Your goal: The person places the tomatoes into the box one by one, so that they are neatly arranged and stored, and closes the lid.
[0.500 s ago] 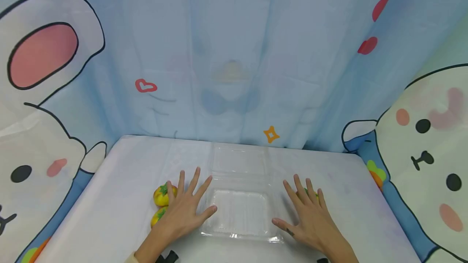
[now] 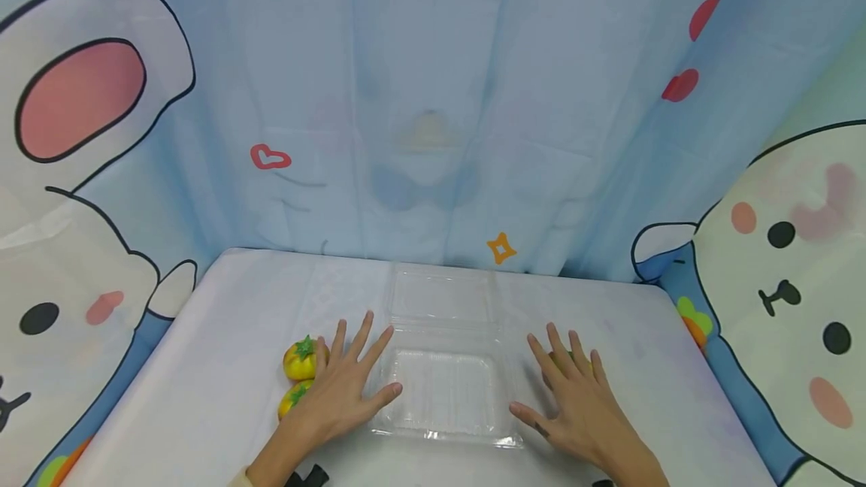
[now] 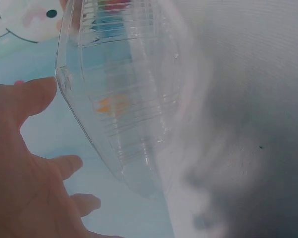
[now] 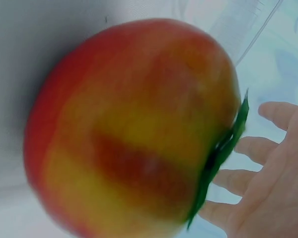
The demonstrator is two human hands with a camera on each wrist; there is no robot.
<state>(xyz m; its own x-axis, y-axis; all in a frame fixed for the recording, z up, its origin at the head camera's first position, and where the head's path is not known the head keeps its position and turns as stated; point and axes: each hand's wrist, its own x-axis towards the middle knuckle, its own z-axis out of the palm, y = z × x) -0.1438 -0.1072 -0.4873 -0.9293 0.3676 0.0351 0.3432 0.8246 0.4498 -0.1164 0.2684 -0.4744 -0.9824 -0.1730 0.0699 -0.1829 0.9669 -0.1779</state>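
A clear plastic clamshell box (image 2: 443, 389) lies opened flat on the white table, its lid half (image 2: 443, 297) toward the back. My left hand (image 2: 338, 397) is spread with straight fingers at the box's left side, holding nothing. Left of it sit two yellow fruits with green leafy tops, like tomatoes or persimmons: a back one (image 2: 298, 361) and a front one (image 2: 292, 400) partly hidden by the hand. Spread likewise, my right hand (image 2: 578, 404) hovers right of the box. Beneath it is a red-and-yellow fruit (image 4: 134, 129) with a green top, mostly hidden in the head view.
A blue cartoon curtain (image 2: 433, 96) hangs right behind the table's back edge. Printed cartoon animals flank the white tabletop (image 2: 649, 367) on both sides. A black wrist-camera part (image 2: 308, 476) shows under the left wrist.
My right hand has shifted slightly to the right, its thumb moving away from the box. The left hand has hardly moved, and the box and left fruits stay in place.
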